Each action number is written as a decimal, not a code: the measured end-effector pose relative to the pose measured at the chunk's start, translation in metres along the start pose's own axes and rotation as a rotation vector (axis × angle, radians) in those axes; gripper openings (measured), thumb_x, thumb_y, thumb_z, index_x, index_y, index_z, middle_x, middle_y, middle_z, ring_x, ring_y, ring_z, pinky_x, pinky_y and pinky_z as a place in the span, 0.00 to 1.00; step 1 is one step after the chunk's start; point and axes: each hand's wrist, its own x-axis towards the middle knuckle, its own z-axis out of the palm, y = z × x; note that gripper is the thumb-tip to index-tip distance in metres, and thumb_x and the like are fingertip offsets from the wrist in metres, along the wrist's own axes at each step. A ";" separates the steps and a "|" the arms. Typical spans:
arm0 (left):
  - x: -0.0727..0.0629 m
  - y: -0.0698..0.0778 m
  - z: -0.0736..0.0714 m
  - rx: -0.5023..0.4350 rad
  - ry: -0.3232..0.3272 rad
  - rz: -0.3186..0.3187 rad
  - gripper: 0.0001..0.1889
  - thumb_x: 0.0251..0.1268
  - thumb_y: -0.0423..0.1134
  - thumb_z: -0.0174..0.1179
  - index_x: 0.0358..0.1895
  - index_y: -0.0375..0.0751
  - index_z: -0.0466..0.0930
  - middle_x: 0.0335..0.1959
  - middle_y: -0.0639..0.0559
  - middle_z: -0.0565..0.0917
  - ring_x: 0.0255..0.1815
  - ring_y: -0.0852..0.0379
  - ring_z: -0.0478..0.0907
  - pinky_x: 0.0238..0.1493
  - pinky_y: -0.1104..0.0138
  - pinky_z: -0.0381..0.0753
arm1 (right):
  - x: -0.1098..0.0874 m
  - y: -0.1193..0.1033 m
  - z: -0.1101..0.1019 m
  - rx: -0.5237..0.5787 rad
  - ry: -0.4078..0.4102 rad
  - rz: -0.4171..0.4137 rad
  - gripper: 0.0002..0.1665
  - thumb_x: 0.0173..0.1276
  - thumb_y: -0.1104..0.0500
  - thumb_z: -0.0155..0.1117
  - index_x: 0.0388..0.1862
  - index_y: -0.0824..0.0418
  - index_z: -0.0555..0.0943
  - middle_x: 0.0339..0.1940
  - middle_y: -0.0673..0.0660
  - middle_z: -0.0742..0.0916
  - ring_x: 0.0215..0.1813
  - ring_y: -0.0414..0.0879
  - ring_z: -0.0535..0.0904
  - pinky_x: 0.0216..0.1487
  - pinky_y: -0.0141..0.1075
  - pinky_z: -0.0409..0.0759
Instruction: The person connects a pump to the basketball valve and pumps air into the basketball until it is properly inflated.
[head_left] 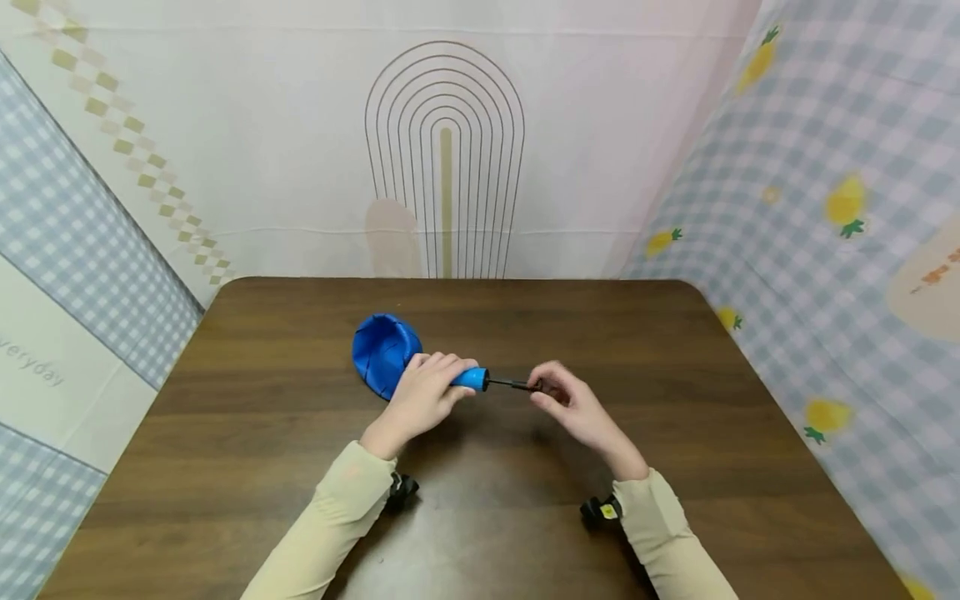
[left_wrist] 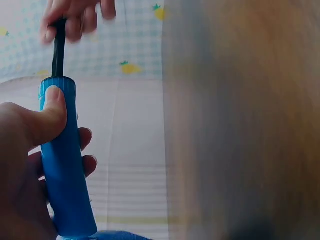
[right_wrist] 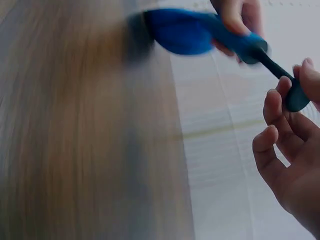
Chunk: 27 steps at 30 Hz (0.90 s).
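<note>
A blue hand pump lies in my left hand, whose fingers and thumb wrap its barrel. From the barrel's end the black rod is drawn out toward the right. My right hand pinches the dark end handle between thumb and fingers, the other fingers loosely bent. Beside the left hand sits a slack, dented blue ball, its side sunk into a hollow. The pump's far end points at the ball; the left hand hides where they meet in the head view.
A brown wooden table lies beneath both hands. Behind it hangs a pale cloth with arch lines, and at the right a checked cloth with yellow fruit prints. Black wrist cameras sit by the sleeves.
</note>
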 end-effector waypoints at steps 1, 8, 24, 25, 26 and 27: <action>-0.001 -0.001 -0.001 0.000 0.004 -0.014 0.19 0.62 0.49 0.62 0.54 0.48 0.80 0.45 0.55 0.85 0.47 0.54 0.79 0.55 0.55 0.71 | -0.002 0.000 -0.002 0.010 0.013 0.010 0.11 0.70 0.67 0.57 0.50 0.64 0.72 0.34 0.62 0.82 0.32 0.43 0.77 0.34 0.31 0.76; 0.004 0.005 0.005 -0.070 0.016 0.021 0.18 0.65 0.47 0.60 0.56 0.45 0.79 0.46 0.52 0.85 0.49 0.51 0.79 0.57 0.50 0.69 | 0.008 -0.006 0.018 0.043 -0.004 0.061 0.13 0.74 0.62 0.54 0.54 0.65 0.70 0.32 0.63 0.80 0.34 0.55 0.80 0.37 0.42 0.81; 0.002 -0.001 0.002 -0.069 0.028 -0.001 0.18 0.63 0.46 0.62 0.55 0.46 0.79 0.45 0.52 0.85 0.48 0.51 0.79 0.56 0.51 0.68 | 0.004 -0.011 0.020 -0.036 0.144 0.137 0.13 0.71 0.63 0.58 0.51 0.66 0.72 0.35 0.67 0.84 0.31 0.41 0.78 0.33 0.29 0.75; 0.001 0.000 0.005 -0.069 0.025 0.003 0.18 0.63 0.46 0.62 0.55 0.45 0.79 0.45 0.52 0.85 0.48 0.51 0.79 0.56 0.51 0.68 | 0.005 -0.011 0.024 -0.040 0.128 0.136 0.13 0.71 0.62 0.58 0.51 0.66 0.72 0.35 0.67 0.84 0.32 0.43 0.79 0.33 0.29 0.76; 0.001 0.002 0.007 -0.072 0.022 0.008 0.19 0.63 0.46 0.62 0.55 0.45 0.79 0.45 0.51 0.85 0.47 0.51 0.79 0.56 0.51 0.68 | 0.007 -0.010 0.028 -0.052 0.116 0.138 0.14 0.71 0.60 0.58 0.51 0.66 0.72 0.34 0.66 0.85 0.31 0.44 0.79 0.33 0.29 0.77; 0.000 0.002 0.009 -0.073 0.015 0.013 0.19 0.63 0.47 0.62 0.55 0.45 0.79 0.45 0.51 0.85 0.47 0.51 0.79 0.56 0.51 0.68 | 0.008 -0.010 0.032 -0.068 0.105 0.143 0.14 0.71 0.59 0.58 0.51 0.65 0.72 0.33 0.65 0.85 0.30 0.46 0.78 0.32 0.29 0.76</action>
